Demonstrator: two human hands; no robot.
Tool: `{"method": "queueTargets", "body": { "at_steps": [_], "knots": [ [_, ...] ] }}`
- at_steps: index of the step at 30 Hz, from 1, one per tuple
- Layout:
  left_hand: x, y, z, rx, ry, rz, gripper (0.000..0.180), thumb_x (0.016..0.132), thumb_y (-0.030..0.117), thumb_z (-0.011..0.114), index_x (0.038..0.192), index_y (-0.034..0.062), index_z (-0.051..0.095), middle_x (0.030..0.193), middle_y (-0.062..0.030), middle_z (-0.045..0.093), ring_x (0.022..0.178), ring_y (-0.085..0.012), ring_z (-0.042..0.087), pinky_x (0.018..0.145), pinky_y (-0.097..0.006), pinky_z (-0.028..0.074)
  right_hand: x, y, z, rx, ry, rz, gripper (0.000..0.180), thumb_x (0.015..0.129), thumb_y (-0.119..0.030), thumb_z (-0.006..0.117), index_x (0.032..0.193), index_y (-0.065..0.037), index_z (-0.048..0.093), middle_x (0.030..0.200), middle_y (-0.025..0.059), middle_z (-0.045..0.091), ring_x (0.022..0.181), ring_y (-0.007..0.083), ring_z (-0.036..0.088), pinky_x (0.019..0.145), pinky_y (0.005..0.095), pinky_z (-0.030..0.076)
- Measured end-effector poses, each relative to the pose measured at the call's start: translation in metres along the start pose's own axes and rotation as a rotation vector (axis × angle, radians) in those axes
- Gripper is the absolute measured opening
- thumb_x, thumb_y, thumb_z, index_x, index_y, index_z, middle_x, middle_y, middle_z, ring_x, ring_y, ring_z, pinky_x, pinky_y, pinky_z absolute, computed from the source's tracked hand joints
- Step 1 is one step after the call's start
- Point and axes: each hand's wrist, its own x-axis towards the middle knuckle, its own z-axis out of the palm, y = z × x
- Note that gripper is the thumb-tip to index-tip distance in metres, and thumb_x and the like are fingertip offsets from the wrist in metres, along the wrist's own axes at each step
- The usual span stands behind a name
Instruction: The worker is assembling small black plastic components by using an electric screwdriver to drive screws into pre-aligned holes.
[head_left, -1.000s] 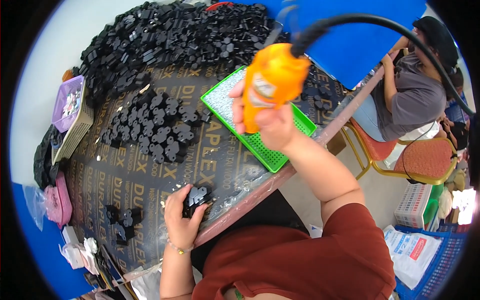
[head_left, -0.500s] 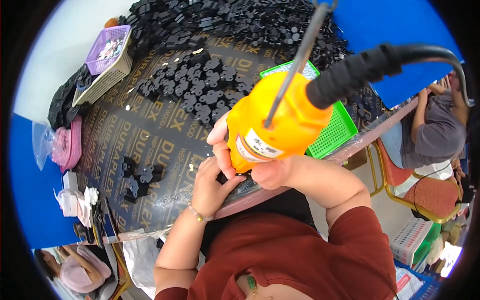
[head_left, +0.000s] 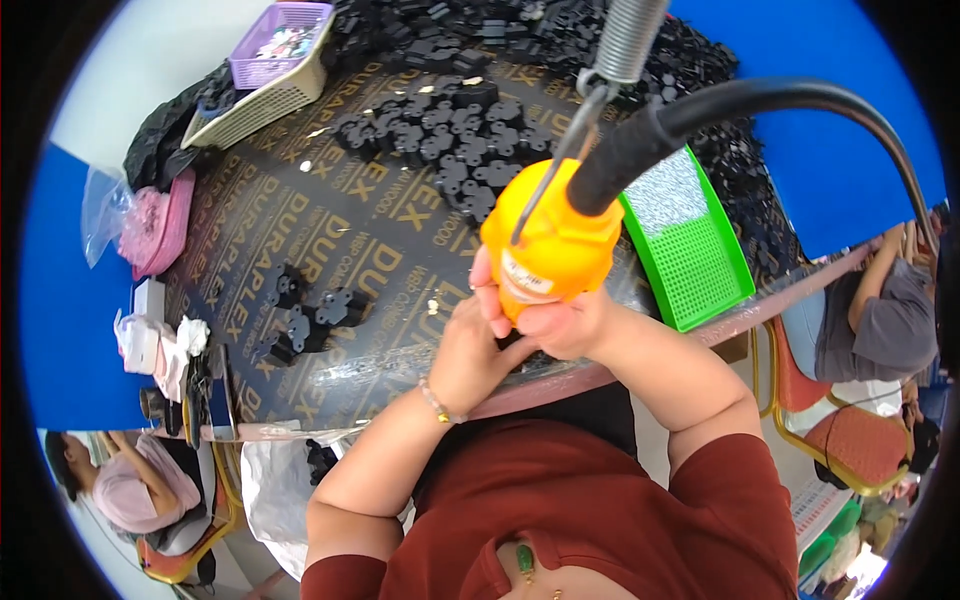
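Note:
My right hand [head_left: 560, 322] is wrapped round an orange electric screwdriver [head_left: 545, 245], held upright above the table's near edge. A black cable and a metal hook join its top. Beside the tool's lower end, my left hand [head_left: 472, 350] lies low on the table with fingers and thumb bent round something dark. That thing is mostly hidden by the hands and the screwdriver, as is the tool's tip. Nearest on the left lies a small group of black plastic parts [head_left: 300, 325]. Further off is a bigger cluster of similar lobed black parts [head_left: 460, 140].
Right of the screwdriver stands a green tray [head_left: 692, 275] with small silvery pieces in its far part. A spring [head_left: 632, 40] hangs above. Loose black pieces cover the far table. Baskets [head_left: 262, 105] and a pink tub [head_left: 165, 230] stand left. Other people sit at both sides.
The screwdriver in my right hand has gone lower, and more of the green tray and the hanging spring shows. My view has shifted a little. My left hand stays beside the tool.

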Motion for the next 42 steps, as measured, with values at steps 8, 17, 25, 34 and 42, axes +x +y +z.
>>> {"method": "queueTargets", "body": {
  "at_steps": [8, 17, 25, 34, 42],
  "knots": [
    [-0.002, 0.009, -0.002, 0.098, -0.025, 0.017, 0.037, 0.070, 0.016, 0.082, 0.101, 0.0054, 0.064, 0.097, -0.0135, 0.066, 0.095, -0.0352, 0.062, 0.085, -0.044, 0.048, -0.005, -0.002, 0.009, 0.002, 0.106, 0.028, 0.072, 0.078, -0.064, 0.073, 0.108, -0.001, 0.052, 0.080, 0.0064, 0.060, 0.064, 0.0133, 0.058, 0.059, 0.0258, 0.049],
    [0.005, 0.023, -0.084, 0.762, 0.042, -0.190, 0.040, 0.064, 0.022, 0.085, 0.097, 0.0073, 0.069, 0.092, -0.0113, 0.068, 0.094, -0.0319, 0.062, 0.085, -0.043, 0.044, -0.024, -0.061, -0.030, 0.094, 0.164, -0.429, 0.083, 0.082, -0.075, 0.057, 0.123, -0.003, 0.048, 0.077, 0.0087, 0.060, 0.055, 0.0179, 0.059, 0.050, 0.0313, 0.048],
    [0.051, 0.026, -0.083, 0.834, -0.038, 0.129, 0.066, 0.080, 0.006, 0.069, 0.142, 0.0117, 0.048, 0.153, -0.0113, 0.039, 0.142, -0.0329, 0.034, 0.113, -0.046, 0.030, -0.056, -0.080, -0.107, -0.156, 0.483, -0.382, 0.079, 0.080, -0.071, 0.065, 0.117, -0.002, 0.050, 0.075, 0.0088, 0.059, 0.058, 0.0174, 0.059, 0.053, 0.0292, 0.048],
    [0.067, 0.004, -0.051, 1.123, -0.070, 0.345, 0.037, 0.089, 0.009, 0.050, 0.124, 0.0048, 0.061, 0.126, -0.0087, 0.063, 0.131, -0.0260, 0.049, 0.110, -0.044, 0.035, -0.050, -0.059, -0.120, -0.241, 0.518, -0.221, 0.078, 0.077, -0.069, 0.069, 0.112, -0.001, 0.052, 0.072, 0.0078, 0.060, 0.056, 0.0149, 0.059, 0.051, 0.0262, 0.048],
    [0.023, 0.054, -0.029, 0.601, -0.221, 0.043, 0.049, 0.074, 0.012, 0.078, 0.120, 0.0043, 0.063, 0.103, -0.0123, 0.059, 0.095, -0.0327, 0.060, 0.081, -0.041, 0.050, -0.052, -0.048, -0.130, -0.164, 0.398, -0.267, 0.061, 0.090, -0.053, 0.066, 0.116, -0.001, 0.052, 0.079, 0.0032, 0.059, 0.060, 0.0097, 0.057, 0.057, 0.0226, 0.047]
  ]
}}
